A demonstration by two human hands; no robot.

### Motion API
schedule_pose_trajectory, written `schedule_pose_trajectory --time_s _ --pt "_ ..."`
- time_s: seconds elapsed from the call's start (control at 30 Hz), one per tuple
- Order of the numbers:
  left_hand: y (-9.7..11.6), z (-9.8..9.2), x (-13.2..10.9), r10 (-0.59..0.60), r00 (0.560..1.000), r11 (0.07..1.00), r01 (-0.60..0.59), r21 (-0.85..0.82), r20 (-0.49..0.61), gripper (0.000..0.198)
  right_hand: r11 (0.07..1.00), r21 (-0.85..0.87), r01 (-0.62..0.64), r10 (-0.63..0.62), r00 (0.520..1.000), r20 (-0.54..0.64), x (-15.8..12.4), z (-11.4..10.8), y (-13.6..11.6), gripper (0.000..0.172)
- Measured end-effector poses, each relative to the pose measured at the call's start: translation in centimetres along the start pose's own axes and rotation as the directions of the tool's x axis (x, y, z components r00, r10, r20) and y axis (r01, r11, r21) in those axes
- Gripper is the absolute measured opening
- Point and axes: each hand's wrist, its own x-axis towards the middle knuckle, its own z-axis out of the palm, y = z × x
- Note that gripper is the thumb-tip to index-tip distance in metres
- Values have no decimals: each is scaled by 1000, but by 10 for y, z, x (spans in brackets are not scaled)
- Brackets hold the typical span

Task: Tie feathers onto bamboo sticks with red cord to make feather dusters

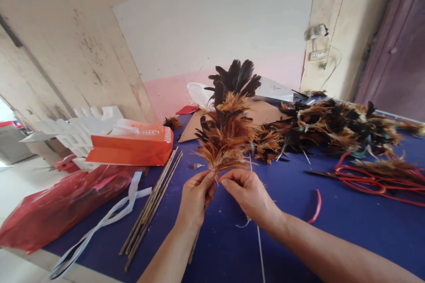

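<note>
A feather duster head (227,128) of brown and black feathers stands upright over the blue table (332,230). My left hand (195,196) is closed around its base and the thin stick under it. My right hand (247,192) pinches the base of the feathers from the right, where a red thread shows between the fingertips. A white string (259,241) runs down the table from below my right hand.
A pile of loose feathers (335,126) lies at the right, with red cord (368,181) in front of it. A bundle of thin sticks (151,210) lies at the left beside an orange bag (133,146), a red plastic bag (63,201) and white strapping (99,225). Cardboard (195,126) lies behind.
</note>
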Motion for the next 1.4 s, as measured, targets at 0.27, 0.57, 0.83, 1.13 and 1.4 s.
schedule_pose_trajectory --time_s 0.27,0.57,0.83,1.13,1.4 --pt "-4 5 -4 227 973 956 -213 204 -49 21 990 -76 122 -123 992 -12 -5 3 -4 23" --pt "-5 9 -16 547 833 720 -518 462 80 14 900 -359 246 -269 963 -14 -4 3 -14 24" --pt "-7 12 -14 536 838 680 -499 538 99 15 557 -767 319 -282 941 187 -17 -1 -23 22" --pt "-10 8 -12 586 775 483 -570 665 238 24 434 -813 389 -218 921 324 -34 7 -42 17" --pt "1 -23 6 591 806 557 -430 711 25 23 423 -732 533 -286 846 451 -34 -63 -84 20"
